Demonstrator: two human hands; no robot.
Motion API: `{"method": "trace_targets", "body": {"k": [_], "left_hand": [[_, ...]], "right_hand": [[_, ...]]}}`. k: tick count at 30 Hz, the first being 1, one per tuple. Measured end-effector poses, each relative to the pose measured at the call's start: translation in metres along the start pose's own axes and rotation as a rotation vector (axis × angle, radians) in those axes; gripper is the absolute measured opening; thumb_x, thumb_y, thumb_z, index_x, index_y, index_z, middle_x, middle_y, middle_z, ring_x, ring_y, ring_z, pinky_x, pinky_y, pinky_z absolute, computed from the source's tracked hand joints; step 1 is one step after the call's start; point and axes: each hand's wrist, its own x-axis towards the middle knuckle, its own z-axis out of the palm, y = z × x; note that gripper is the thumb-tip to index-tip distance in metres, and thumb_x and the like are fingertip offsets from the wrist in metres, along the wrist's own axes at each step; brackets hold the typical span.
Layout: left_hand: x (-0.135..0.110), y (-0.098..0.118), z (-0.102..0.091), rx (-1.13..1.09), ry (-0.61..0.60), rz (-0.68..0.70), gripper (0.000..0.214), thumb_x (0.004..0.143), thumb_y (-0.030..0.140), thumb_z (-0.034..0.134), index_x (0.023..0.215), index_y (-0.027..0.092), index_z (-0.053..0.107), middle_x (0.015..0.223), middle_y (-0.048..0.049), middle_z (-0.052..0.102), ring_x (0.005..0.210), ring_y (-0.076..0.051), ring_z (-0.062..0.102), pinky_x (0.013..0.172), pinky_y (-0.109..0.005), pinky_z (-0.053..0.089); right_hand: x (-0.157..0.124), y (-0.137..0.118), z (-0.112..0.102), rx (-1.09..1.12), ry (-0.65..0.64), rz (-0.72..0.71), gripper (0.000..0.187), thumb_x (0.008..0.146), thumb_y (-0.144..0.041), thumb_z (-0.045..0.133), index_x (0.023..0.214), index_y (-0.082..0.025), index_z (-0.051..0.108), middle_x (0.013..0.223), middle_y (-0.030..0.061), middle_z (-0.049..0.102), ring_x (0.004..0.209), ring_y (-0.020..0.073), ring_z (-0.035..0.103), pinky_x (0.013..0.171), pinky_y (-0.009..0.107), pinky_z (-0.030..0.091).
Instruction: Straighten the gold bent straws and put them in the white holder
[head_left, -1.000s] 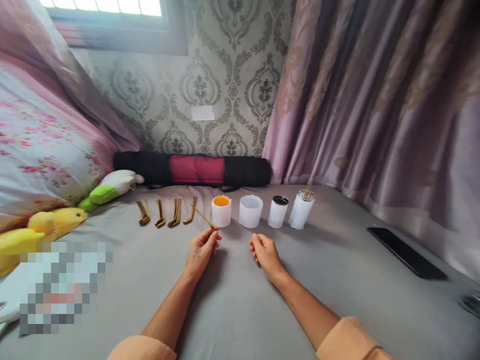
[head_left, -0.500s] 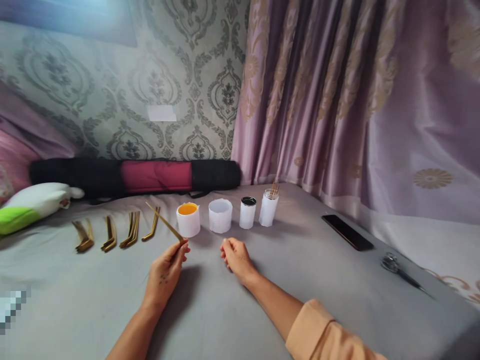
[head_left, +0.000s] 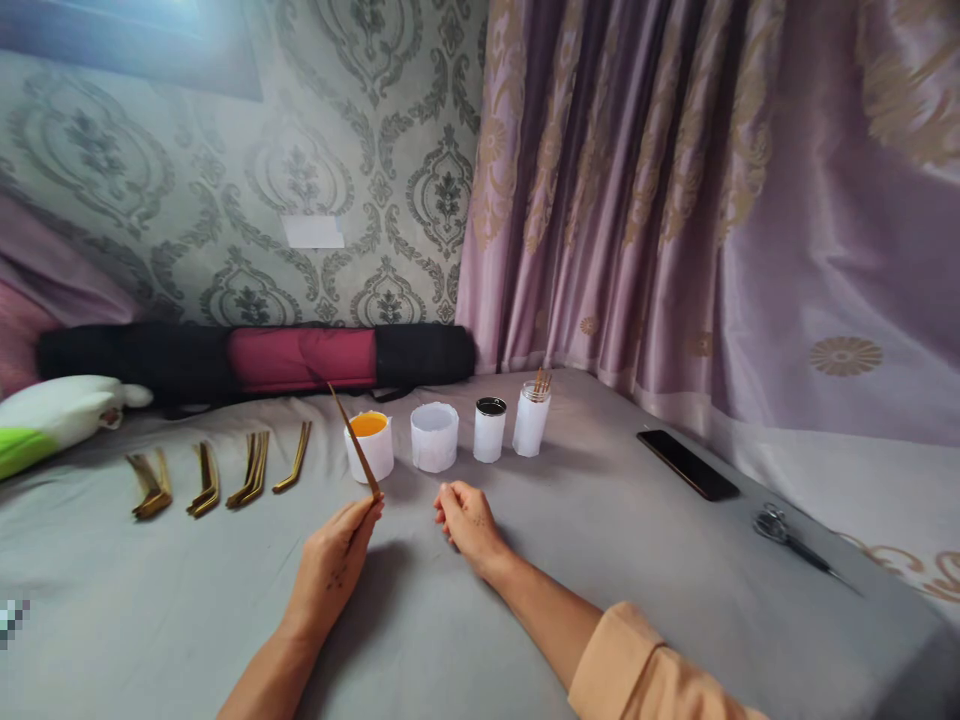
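Observation:
Between the thumb and fingers of my left hand (head_left: pixel 337 565) is a thin gold-brown stick (head_left: pixel 353 440), tilted up and to the left. Its upper part crosses in front of a white-wrapped tub (head_left: pixel 377 458) with orange inside. My right hand (head_left: pixel 469 522) rests with curled fingers on the grey sheet, and I see nothing in it. Just beyond it stands a white tub (head_left: pixel 435 445) that looks pale inside. Further right are a white-wrapped can (head_left: pixel 490 437) with a dark inside and a white-wrapped jar (head_left: pixel 530 428) holding several thin sticks.
Several groups of bent gold straw-like sticks (head_left: pixel 250 475) lie at left. A black phone (head_left: pixel 686 465) and scissors (head_left: pixel 799 545) lie at right. Behind are a black and red padded roll (head_left: pixel 300 358), a white and green plush toy (head_left: pixel 64 415) and curtains (head_left: pixel 637 200).
The stick in my left hand has swung from leaning far left to more upright, its tip now in front of the orange tub. My right hand stays curled on the sheet. The view has shifted slightly.

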Motion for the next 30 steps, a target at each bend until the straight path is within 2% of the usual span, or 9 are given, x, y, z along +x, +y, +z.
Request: {"method": "trace_targets", "body": {"k": [9,15,30], "left_hand": [[-0.0004,-0.0011,0.0031,0.039,-0.022,0.084,0.025,0.082,0.032,0.041,0.097,0.023,0.058,0.087,-0.0043,0.061,0.078,-0.016,0.057,0.071,-0.024,0.042],[-0.0012,-0.0005,0.0027,0.132,-0.045,0.135,0.026,0.085,0.029,0.036,0.101,0.022,0.055,0.087,-0.0058,0.059,0.079,-0.016,0.055,0.073,-0.025,0.040],[-0.0019,-0.0044,0.0056,0.379,-0.015,0.291,0.025,0.086,0.023,0.035,0.105,0.020,0.052,0.089,-0.0054,0.060,0.081,-0.015,0.054,0.071,-0.026,0.042]], "right_hand": [[0.0001,0.0024,-0.0008,-0.019,-0.003,-0.051,0.037,0.080,-0.048,0.037,0.069,-0.017,0.051,0.055,-0.0021,0.050,0.043,0.0056,0.042,0.040,0.016,0.031],[0.0012,0.0049,-0.0012,-0.023,-0.005,-0.088,0.038,0.081,-0.050,0.036,0.072,-0.017,0.053,0.056,-0.0020,0.050,0.043,0.0057,0.042,0.040,0.016,0.032],[-0.0012,0.0010,-0.0006,-0.012,-0.011,-0.147,0.035,0.079,-0.047,0.040,0.085,-0.016,0.055,0.059,-0.0014,0.051,0.044,0.0071,0.044,0.038,0.017,0.034]]}}
